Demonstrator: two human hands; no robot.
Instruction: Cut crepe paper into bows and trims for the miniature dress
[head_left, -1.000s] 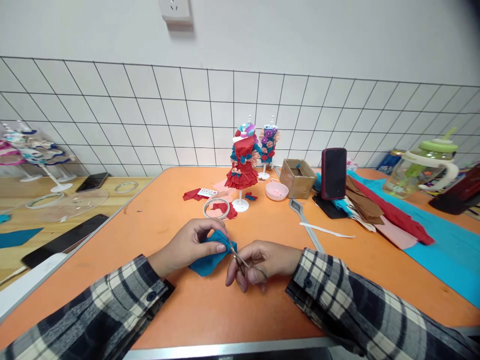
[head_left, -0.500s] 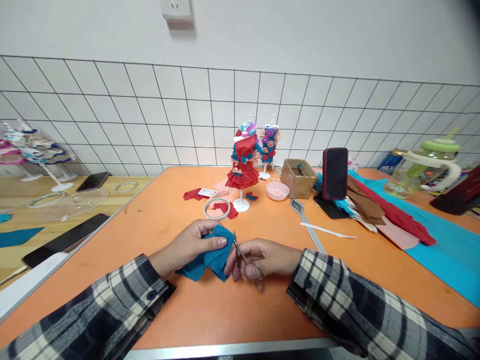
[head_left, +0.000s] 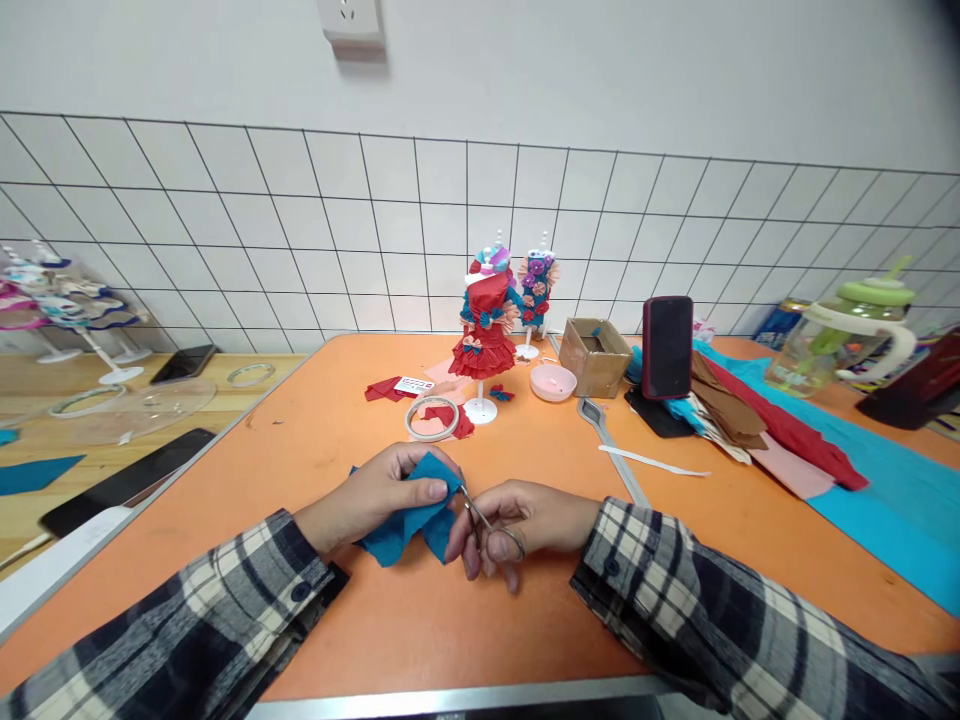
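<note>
My left hand pinches a folded piece of teal crepe paper between thumb and fingers, and its loose part hangs below. In my right hand is a small pair of metal scissors, with the thumb and fingers at its handle loops. The blades point up and left and meet the paper's right edge near my left thumb; their tips are partly hidden by the paper. Behind my hands a miniature dress form wears a red ruffled dress with teal bows.
A tape roll lies over red and pink paper scraps. Farther right are a pink bowl, a cardboard box, an upright phone, a white paper strip and stacked coloured crepe paper. A lidded jug stands at right.
The scissors have moved slightly left, their blades now at the paper's edge rather than standing up beside it. The paper has shifted a little in my left hand.
</note>
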